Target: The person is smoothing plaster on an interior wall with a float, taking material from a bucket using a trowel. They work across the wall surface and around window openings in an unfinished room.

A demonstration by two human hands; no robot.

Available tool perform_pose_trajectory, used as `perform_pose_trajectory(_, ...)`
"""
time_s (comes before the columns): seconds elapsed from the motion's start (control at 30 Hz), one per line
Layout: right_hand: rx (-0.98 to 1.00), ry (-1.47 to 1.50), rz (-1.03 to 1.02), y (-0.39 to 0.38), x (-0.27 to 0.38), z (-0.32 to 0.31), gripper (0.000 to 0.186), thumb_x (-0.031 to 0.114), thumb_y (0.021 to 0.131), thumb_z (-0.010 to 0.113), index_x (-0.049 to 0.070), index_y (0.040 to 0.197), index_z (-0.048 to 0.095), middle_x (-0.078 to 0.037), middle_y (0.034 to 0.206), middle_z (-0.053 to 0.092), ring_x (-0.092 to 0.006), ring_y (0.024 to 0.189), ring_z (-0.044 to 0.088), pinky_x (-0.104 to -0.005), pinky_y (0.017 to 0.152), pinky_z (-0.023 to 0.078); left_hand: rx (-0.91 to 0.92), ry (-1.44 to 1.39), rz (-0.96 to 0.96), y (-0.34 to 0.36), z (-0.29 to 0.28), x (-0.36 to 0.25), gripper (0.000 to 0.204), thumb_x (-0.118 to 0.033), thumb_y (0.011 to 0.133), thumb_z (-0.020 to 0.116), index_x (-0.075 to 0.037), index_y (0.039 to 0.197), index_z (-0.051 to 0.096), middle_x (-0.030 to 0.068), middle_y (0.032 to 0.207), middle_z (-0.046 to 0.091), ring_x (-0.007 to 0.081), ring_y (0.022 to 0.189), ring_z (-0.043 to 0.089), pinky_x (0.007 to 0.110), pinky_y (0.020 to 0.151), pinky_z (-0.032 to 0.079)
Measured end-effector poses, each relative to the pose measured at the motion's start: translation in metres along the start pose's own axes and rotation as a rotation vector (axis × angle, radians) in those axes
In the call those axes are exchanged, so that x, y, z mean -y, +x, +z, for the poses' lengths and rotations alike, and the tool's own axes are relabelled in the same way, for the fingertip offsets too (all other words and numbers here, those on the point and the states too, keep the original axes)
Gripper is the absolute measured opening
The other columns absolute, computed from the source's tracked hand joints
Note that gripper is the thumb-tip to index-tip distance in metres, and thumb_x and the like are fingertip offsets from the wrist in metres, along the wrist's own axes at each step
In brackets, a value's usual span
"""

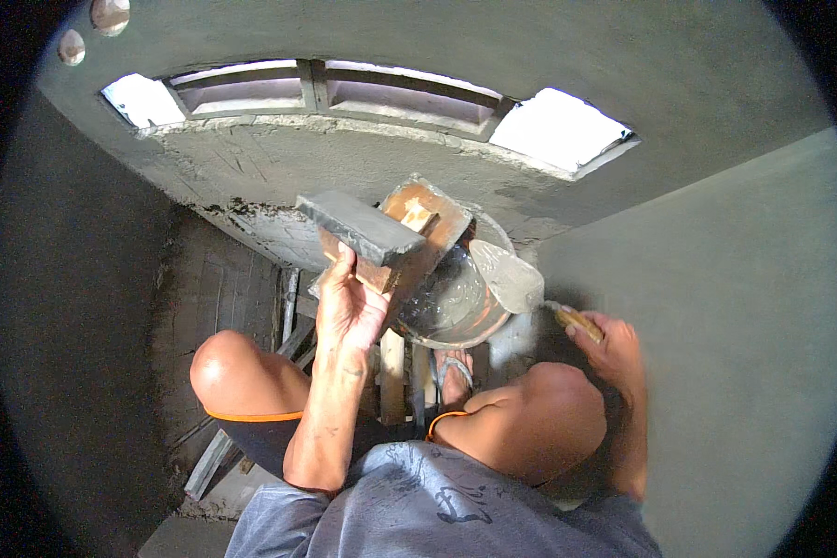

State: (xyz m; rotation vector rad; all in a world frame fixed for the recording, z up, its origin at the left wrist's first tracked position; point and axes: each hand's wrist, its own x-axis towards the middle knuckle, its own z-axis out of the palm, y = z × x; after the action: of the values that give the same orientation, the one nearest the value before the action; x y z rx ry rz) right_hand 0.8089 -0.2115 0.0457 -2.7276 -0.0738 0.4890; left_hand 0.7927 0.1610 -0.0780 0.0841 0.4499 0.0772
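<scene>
Here, from my seat at the feed, I see the left hand [349, 312] closed around the wooden handle of a plastering float [363, 226], whose grey slab sits just at twelve o'clock from the knuckles, tilted and touching a rust-coloured wooden board [430, 219] behind it. At about three o'clock from that hand lies a metal bowl [451, 302] of wet grey mortar, close beside the float's handle. The right hand [609, 349] is wrapped around the wooden handle of a trowel [510, 274]; the trowel's mortar-smeared blade points toward ten o'clock from the fist and rests over the bowl's rim. Both hands are well apart, with the bowl between them. At six o'clock from the bowl I see a foot in a sandal [451, 372] on wooden slats [392, 372], and the person's bare knees either side. Up at twelve o'clock, a vent opening [363, 93] runs across the freshly plastered grey wall [716, 307].
</scene>
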Motion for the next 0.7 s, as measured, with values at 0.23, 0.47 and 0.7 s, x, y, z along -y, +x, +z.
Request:
perform_pose_trajectory(0.23, 0.030, 0.704, 0.234, -0.024, -0.026, 0.056, 0.041, 0.035, 0.102, 0.065, 0.002, 0.126, 0.068, 0.001, 0.087, 0.065, -0.0078, 0.067, 0.054, -0.0268, 0.061, 0.044, -0.167, 0.192, 0.167, 0.000, 0.022, 0.039, 0.039, -0.021, 0.100, 0.070, -0.004, 0.132, 0.054, 0.0154, 0.125, 0.068, 0.0337, 0.112, 0.069, 0.054, 0.097, 0.059)
perform_pose_trajectory(0.47, -0.075, 0.701, 0.095, -0.011, -0.012, 0.069, 0.037, 0.030, 0.102, 0.064, -0.001, 0.122, 0.069, -0.002, 0.085, 0.068, -0.0083, 0.067, 0.057, -0.0269, 0.061, 0.046, -0.078, 0.113, 0.123, 0.018, 0.011, 0.074, 0.031, -0.015, 0.101, 0.069, -0.003, 0.127, 0.057, 0.0129, 0.120, 0.068, 0.0265, 0.114, 0.068, 0.048, 0.100, 0.059)
perform_pose_trajectory(0.7, -0.131, 0.824, 0.016, 0.000, -0.011, 0.073, 0.033, 0.023, 0.101, 0.068, -0.003, 0.121, 0.069, -0.007, 0.094, 0.075, -0.0106, 0.083, 0.064, -0.0295, 0.075, 0.053, -0.122, 0.090, 0.122, 0.026, 0.019, 0.087, 0.029, -0.018, 0.100, 0.069, -0.004, 0.124, 0.060, 0.0138, 0.120, 0.069, 0.0286, 0.114, 0.068, 0.048, 0.100, 0.058)
